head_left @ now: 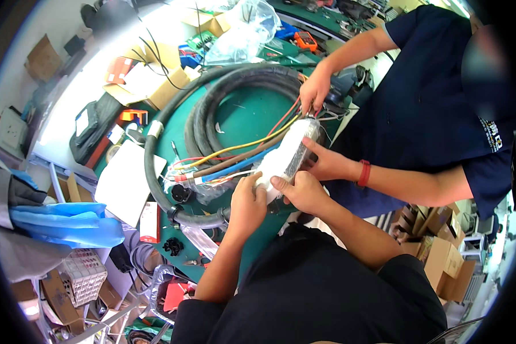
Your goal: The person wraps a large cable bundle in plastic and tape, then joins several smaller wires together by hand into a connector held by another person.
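White bundle [288,150] is held over the green table [249,112], on its three o'clock side. From the bundle, a co-worker [410,114] stands at two o'clock, one hand [329,163] against its side, the other [315,89] at its upper end. A black cable coil [196,123] lies toward ten o'clock, a white sheet [129,183] at nine. The person's left hand [249,203] grasps the bundle's lower end at seven o'clock; the right hand [307,192] grasps it at five. Yellow, brown and blue wires [226,172] run at nine.
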`<action>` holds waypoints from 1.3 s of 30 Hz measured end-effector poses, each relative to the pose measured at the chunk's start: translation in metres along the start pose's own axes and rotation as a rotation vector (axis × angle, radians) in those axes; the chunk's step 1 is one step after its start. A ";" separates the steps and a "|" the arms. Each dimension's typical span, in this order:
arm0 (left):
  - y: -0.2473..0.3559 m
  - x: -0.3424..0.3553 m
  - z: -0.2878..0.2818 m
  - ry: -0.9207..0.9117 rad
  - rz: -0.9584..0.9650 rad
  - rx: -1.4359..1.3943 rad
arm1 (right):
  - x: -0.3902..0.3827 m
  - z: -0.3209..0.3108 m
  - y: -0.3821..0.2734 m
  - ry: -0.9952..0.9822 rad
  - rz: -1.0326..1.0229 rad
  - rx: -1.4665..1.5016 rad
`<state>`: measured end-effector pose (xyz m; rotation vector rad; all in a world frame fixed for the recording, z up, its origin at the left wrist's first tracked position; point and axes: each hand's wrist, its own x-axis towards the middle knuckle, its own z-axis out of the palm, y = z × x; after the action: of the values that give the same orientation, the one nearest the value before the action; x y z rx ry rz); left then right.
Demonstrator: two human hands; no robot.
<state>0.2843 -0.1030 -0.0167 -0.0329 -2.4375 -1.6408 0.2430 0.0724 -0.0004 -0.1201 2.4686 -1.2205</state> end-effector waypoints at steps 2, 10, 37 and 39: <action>0.005 0.008 -0.004 -0.032 -0.064 -0.017 | 0.002 -0.007 -0.008 -0.047 0.005 0.028; 0.016 -0.006 0.009 0.232 0.324 0.366 | 0.002 0.005 0.001 -0.028 -0.032 0.351; 0.002 -0.046 0.019 0.217 -0.028 -0.033 | 0.001 0.009 0.001 -0.080 0.051 0.240; -0.001 -0.043 0.018 0.189 -0.066 -0.112 | -0.001 0.005 -0.008 -0.080 0.071 0.215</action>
<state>0.3232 -0.0828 -0.0321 0.1792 -2.2277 -1.7215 0.2450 0.0639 0.0032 -0.0218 2.2376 -1.4119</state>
